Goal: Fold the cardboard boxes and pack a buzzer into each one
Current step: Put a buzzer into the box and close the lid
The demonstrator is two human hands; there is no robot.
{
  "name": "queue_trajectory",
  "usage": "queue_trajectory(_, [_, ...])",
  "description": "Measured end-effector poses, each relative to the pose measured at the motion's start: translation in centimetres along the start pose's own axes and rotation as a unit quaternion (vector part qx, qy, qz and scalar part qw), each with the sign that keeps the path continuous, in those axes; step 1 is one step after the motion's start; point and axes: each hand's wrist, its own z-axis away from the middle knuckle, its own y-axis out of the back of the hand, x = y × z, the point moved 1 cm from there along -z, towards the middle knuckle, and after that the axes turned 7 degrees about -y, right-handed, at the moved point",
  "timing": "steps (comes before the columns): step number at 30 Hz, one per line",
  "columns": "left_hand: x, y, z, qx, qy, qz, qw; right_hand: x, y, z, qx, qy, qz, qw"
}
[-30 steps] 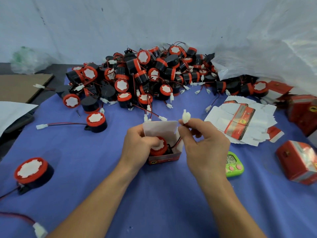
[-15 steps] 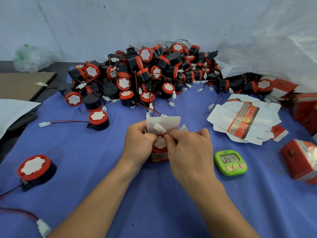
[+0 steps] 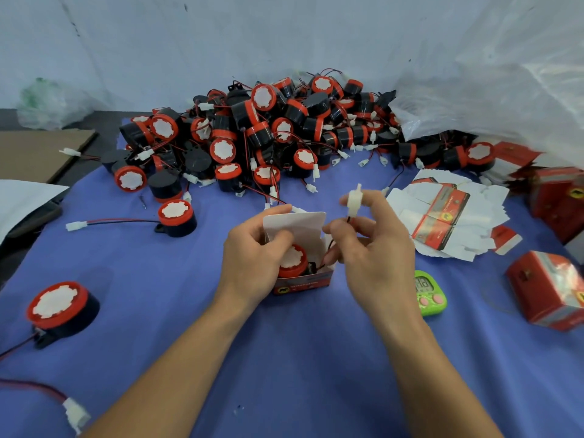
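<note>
The right hand [image 3: 376, 257] is now raised clear of the box [image 3: 303, 281]; half a second ago it was down at the flap [image 3: 297, 224]. The lead seems not yet tucked in, so closing must wait. The left hand [image 3: 252, 257] grips the box, thumb against the open flap. The buzzer [image 3: 292, 259] sits inside. The right fingers pinch the white connector [image 3: 353, 202], and its wire [image 3: 328, 248] trails down into the box.

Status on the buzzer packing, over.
Left hand grips open red cardboard box; right hand holds white plastic plug aloft. Round red-and-black buzzer seated inside. Plug not yet tucked; white lid flap up.
</note>
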Motion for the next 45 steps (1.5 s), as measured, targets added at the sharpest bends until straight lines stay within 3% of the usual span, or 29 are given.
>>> queue_trajectory(3, [0.1, 0.1, 0.1, -0.002, -0.007, -0.02, 1.0, -0.1, 0.7, -0.5, -0.019, -0.007, -0.057, 0.998])
queue_trajectory(7, [-0.1, 0.6, -0.1, -0.047, 0.017, -0.043, 0.998, 0.1, 1.7, -0.7, -0.039, -0.023, -0.044, 0.998])
queue_trajectory(13, [-0.1, 0.5, 0.3, -0.079, 0.063, -0.045, 0.994, 0.3, 2.5, -1.0, -0.017, 0.032, 0.146, 0.989])
queue_trajectory(21, [0.5, -0.2, 0.2, -0.097, 0.091, -0.01, 0.991, 1.1, -0.6, -1.5, -0.069, 0.058, 0.249, 0.964])
queue_trajectory(25, [0.7, -0.3, 0.2, -0.114, 0.11, 0.033, 0.987, 1.6, -1.8, -1.3, -0.039, 0.01, 0.309, 0.95])
queue_trajectory(31, [0.7, -0.3, 0.2, -0.09, 0.102, 0.03, 0.99, 1.6, -2.1, -0.5, 0.035, -0.035, 0.271, 0.961])
queue_trajectory(35, [0.7, -0.4, 0.5, -0.073, 0.076, 0.011, 0.994, 1.5, -1.8, -0.9, -0.021, -0.044, 0.37, 0.928])
queue_trajectory(38, [1.0, -0.4, 1.2, -0.019, -0.005, -0.064, 0.998, 1.4, -1.9, -1.1, -0.045, -0.027, 0.441, 0.896])
queue_trajectory(40, [1.7, -0.4, 1.8, 0.059, -0.129, -0.157, 0.977, 1.2, -1.8, -1.1, -0.041, -0.015, 0.464, 0.885])
queue_trajectory(43, [2.4, -1.0, 2.5, 0.079, -0.392, -0.306, 0.864, 0.7, -1.7, -1.0, -0.038, -0.018, 0.479, 0.877])
queue_trajectory(45, [2.4, -1.5, 2.9, 0.038, -0.451, -0.351, 0.82, 0.5, -1.6, -0.9, -0.048, -0.02, 0.482, 0.875])
